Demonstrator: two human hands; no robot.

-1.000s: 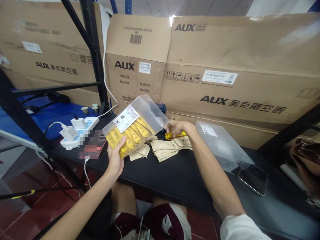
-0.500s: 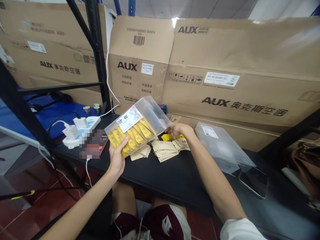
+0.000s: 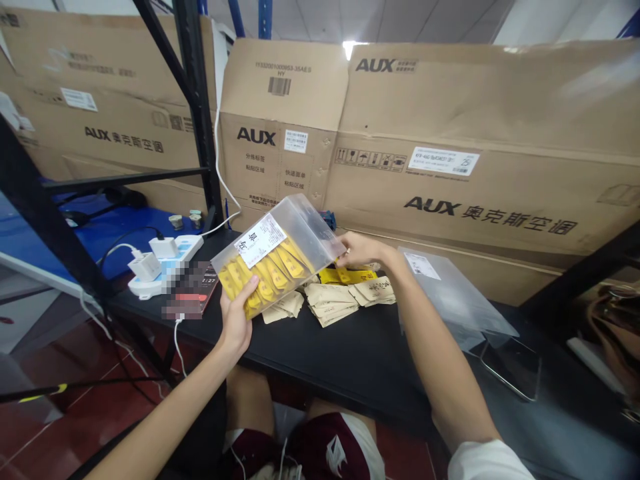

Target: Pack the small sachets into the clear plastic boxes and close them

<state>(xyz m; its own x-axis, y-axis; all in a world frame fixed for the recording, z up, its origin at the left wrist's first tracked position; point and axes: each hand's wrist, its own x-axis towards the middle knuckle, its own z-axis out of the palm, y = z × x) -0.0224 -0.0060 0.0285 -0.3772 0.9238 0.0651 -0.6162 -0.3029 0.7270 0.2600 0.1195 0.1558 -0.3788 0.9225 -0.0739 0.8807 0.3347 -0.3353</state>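
Observation:
My left hand point(image 3: 237, 320) is closed around the lower part of a clear plastic bag point(image 3: 313, 227), which is tilted with its mouth to the right. A row of yellow sachets point(image 3: 273, 273) lies inside it, under a white printed label point(image 3: 261, 240). At the bag's mouth my right hand point(image 3: 363, 249) has its fingers pinched together; a bit of yellow shows by the fingertips, but what they hold is hidden. Below that hand lie more yellow sachets point(image 3: 350, 275), behind stacks of beige sachets point(image 3: 331, 303) on the black tabletop point(image 3: 300, 347).
Another clear bag point(image 3: 445, 293) stands at the right, beside a dark phone point(image 3: 511, 367). A power strip point(image 3: 187, 252) with chargers and a partly blurred phone point(image 3: 203, 283) on a cable are at the left. Large cardboard boxes point(image 3: 450, 113) line the back; a black metal post point(image 3: 197, 127) rises at left.
My right hand has risen slightly away from the sachet pile, uncovering more of the yellow and beige sachets. My left hand keeps the bag at nearly the same place and tilt.

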